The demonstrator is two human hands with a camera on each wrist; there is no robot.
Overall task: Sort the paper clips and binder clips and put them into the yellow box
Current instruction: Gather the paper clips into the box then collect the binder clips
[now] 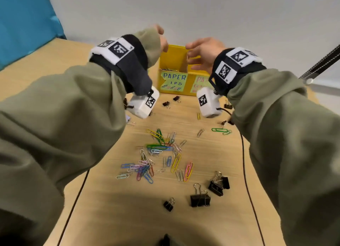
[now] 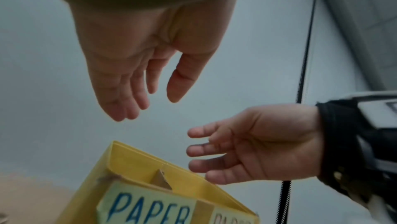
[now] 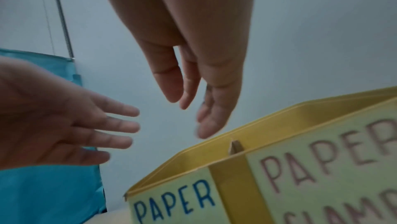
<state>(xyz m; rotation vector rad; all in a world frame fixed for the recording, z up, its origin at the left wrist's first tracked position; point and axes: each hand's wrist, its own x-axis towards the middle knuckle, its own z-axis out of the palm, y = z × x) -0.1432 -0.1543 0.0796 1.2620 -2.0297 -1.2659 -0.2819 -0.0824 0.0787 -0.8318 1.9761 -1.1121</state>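
The yellow box (image 1: 173,60) stands at the far middle of the table, split by a cardboard divider (image 1: 184,65); its left compartment, labelled PAPER CLIPS (image 1: 173,81), holds some paper clips (image 1: 168,69). Both hands hover above the box with straight, spread fingers and nothing in them: the left hand (image 1: 161,37) over the left rim, the right hand (image 1: 200,52) over the right compartment. In the left wrist view the left hand (image 2: 137,68) and right hand (image 2: 247,146) hang empty above the box (image 2: 137,156). The right wrist view shows the right hand (image 3: 193,75), the left hand (image 3: 71,125) and the box (image 3: 234,173).
Several coloured paper clips (image 1: 156,153) lie scattered mid-table. Black binder clips sit near the front (image 1: 200,198) (image 1: 219,184) (image 1: 168,205), and smaller ones just before the box (image 1: 171,101). A blue cloth (image 1: 24,21) hangs at the far left. Cables (image 1: 246,181) run along the table.
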